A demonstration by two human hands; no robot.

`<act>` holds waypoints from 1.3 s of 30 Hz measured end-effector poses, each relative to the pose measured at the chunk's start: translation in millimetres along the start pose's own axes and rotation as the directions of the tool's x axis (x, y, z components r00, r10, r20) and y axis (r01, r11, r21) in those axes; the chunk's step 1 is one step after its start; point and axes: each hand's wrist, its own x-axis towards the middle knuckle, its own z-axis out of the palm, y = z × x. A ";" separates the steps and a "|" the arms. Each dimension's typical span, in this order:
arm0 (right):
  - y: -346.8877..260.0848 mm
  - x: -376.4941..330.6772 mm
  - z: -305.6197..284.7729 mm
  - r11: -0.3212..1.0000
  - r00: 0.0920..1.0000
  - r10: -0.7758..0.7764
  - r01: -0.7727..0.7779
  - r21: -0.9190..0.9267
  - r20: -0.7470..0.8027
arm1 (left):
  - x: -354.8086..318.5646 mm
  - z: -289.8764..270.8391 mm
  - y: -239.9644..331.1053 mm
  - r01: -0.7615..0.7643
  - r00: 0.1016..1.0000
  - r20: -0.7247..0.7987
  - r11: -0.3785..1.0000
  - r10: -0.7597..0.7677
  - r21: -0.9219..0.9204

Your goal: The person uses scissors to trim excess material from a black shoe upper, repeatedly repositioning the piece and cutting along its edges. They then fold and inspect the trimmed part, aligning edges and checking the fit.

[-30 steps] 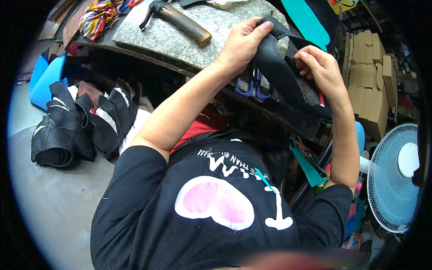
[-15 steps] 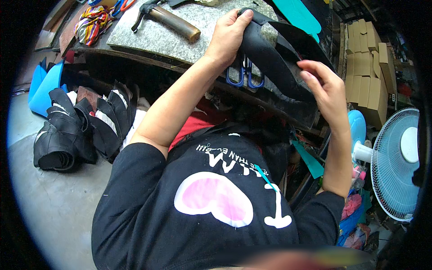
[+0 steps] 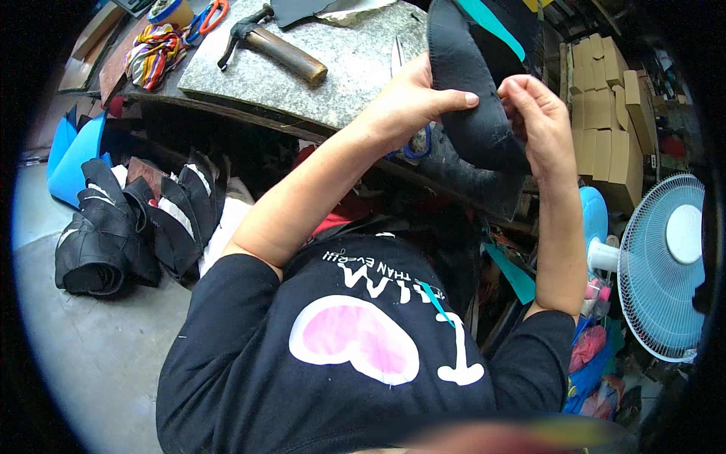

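Note:
My left hand (image 3: 423, 102) grips a black shoe upper (image 3: 461, 68) with a stitched edge, thumb on its face and fingers hidden behind it. It is raised over the right end of the bench. At its right edge my right hand (image 3: 541, 117) is closed in a pinch, thumb against forefinger; whether it has the edge or a loose thread between the fingertips is too small to tell. Partly covered by my left hand, a pair of scissors with blue handles (image 3: 417, 145) lies on the bench. A teal sheet (image 3: 495, 26) shows beside the upper.
A hammer (image 3: 283, 53) rests on a grey stone slab (image 3: 355, 45). Left of it are a striped cloth (image 3: 155, 53) and orange-handled scissors (image 3: 212, 17). Bundled black pieces (image 3: 98, 242) lie on the floor at left. Cardboard boxes (image 3: 605, 113) and a fan (image 3: 665, 265) stand at right.
The upper has turned from a folded, open loop to a flatter face toward me. My left hand came lower and nearer my right hand, which has closed from spread fingers to a pinch.

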 end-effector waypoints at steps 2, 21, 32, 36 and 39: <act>-7.4 -2.6 -4.6 1.000 1.000 0.014 -0.014 -0.026 -0.011 | 0.6 3.3 -7.0 -0.025 0.998 -0.057 0.999 0.023 -0.023; -26.6 -28.5 -19.7 0.887 0.976 -0.079 0.161 -0.433 0.201 | -3.6 7.6 0.9 -0.174 0.981 -0.075 0.982 0.180 0.079; -10.5 -36.6 -16.8 0.996 0.989 0.089 -0.087 -0.025 0.117 | -8.6 12.6 -4.3 0.066 0.992 -0.087 0.957 -0.094 -0.282; -7.4 -35.3 -14.2 0.997 0.990 0.080 -0.078 -0.024 0.114 | -16.9 19.8 -6.0 0.027 1.000 -0.001 0.965 -0.028 -0.262; -4.9 -34.6 -13.0 0.994 0.986 0.108 -0.110 0.009 0.130 | -16.6 22.7 -10.4 0.019 0.999 -0.044 0.965 -0.031 -0.263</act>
